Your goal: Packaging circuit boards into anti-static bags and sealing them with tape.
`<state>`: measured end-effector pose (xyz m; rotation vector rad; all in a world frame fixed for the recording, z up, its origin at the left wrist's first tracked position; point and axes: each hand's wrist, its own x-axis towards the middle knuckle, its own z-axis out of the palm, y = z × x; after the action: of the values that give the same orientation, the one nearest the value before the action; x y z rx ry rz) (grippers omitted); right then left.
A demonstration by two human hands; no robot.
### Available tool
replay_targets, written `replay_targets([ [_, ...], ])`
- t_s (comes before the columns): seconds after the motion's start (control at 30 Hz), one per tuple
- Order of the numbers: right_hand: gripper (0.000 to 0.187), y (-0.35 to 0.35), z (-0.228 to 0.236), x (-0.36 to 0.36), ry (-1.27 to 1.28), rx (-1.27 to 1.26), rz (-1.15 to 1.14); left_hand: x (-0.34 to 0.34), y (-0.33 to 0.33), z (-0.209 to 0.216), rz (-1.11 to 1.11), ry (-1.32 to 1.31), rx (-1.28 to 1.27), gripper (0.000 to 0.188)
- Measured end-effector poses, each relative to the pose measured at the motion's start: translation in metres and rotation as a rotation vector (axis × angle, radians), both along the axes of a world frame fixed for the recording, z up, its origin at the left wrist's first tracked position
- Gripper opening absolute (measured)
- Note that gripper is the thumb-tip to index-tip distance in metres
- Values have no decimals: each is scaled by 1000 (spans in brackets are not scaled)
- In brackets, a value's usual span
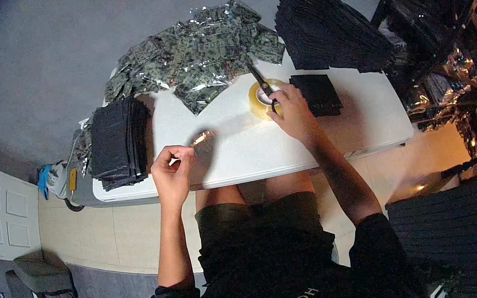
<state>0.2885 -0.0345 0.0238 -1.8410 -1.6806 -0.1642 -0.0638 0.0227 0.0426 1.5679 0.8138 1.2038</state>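
Note:
A strip of clear tape (203, 136) stretches over the white table from its roll (254, 103), and my left hand (170, 169) pinches the free end between thumb and fingers. Black-handled scissors (261, 80) lie across the roll, blades pointing away from me. My right hand (296, 115) has its fingers closed at the scissors' handle loops, beside the roll. Just right of that hand is a small stack of folded black pieces (319, 94). Left of my left hand stands a thick stack of black folded pieces (119, 142).
Camouflage-patterned items in clear plastic (194, 51) are heaped along the far side of the white table (240, 164). A tall leaning stack of black pieces (324, 24) fills the far right corner. Dark shelving with shiny packages (455, 88) stands right of the table.

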Motion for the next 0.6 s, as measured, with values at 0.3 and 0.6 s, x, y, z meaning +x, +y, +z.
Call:
replay_targets([
  [0.3,37,-9,38,2,-1,-289,-200,5,5,1,86,117,10,11],
  [0.6,49,2,27,20,-110,-538,-255,-2,7,-6,59,73,-111,13],
])
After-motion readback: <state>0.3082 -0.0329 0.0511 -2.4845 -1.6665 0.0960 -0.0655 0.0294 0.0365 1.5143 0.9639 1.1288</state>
